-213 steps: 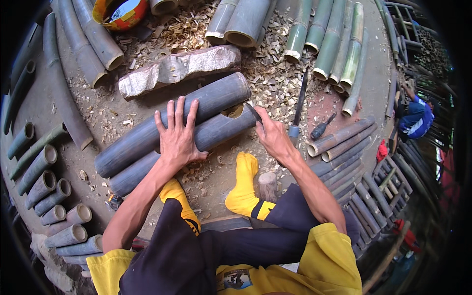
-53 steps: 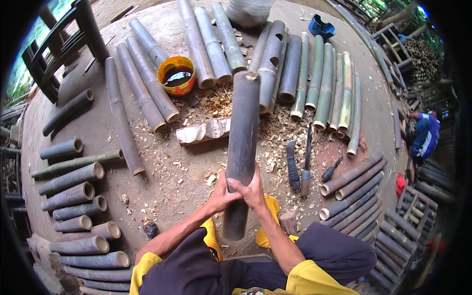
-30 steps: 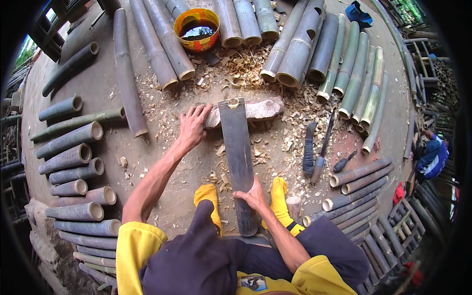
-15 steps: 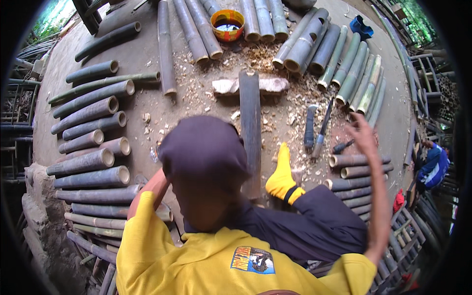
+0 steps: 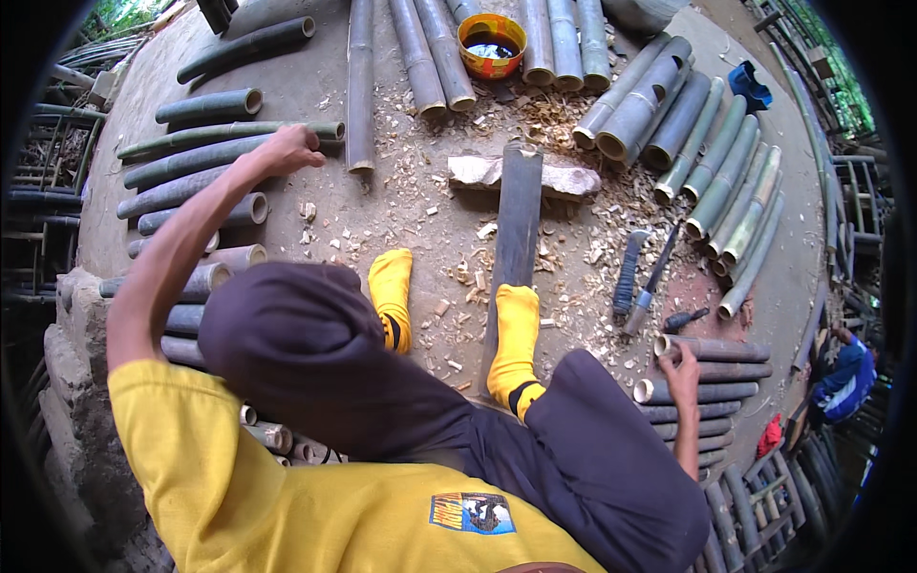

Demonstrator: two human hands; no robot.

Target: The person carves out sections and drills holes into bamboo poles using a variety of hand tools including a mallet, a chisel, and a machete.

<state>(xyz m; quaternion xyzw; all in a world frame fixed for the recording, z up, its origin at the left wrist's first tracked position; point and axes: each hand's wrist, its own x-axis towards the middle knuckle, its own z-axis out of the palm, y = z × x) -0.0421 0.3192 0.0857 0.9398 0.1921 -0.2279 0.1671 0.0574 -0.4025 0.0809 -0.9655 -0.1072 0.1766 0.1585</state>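
My left hand (image 5: 294,151) hangs in the air above the left row of bamboo tubes, near the tip of a long thin green bamboo (image 5: 239,136). Its fingers are loosely bent and apart, and I see nothing in them. Over on the right, my right hand (image 5: 681,379) has its fingers at the open end of the uppermost dark bamboo tube (image 5: 726,350) in a short stack, gripping it. Between my legs a split-faced dark bamboo length (image 5: 518,224) leans on a pale block (image 5: 571,180), with my yellow-socked right foot (image 5: 516,329) on it.
A black-wrapped sheath (image 5: 629,272), a long knife (image 5: 654,282) and a small dark-handled tool (image 5: 686,318) lie among wood chips. Beyond stand a red-yellow bowl of dark liquid (image 5: 492,72) and a blue container (image 5: 752,89). Another person (image 5: 848,377) is at far right.
My left hand has swung out forward over the left tubes. My right hand has dropped from beside the tools to the right stack. My right foot now rests on the dark bamboo length.
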